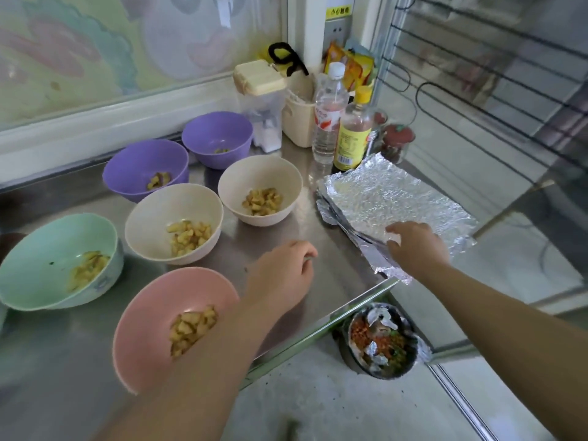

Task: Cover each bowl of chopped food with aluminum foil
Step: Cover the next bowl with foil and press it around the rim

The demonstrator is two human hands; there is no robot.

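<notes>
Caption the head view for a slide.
Right hand on foil stack; six uncovered bowls wait beside left hand.
</notes>
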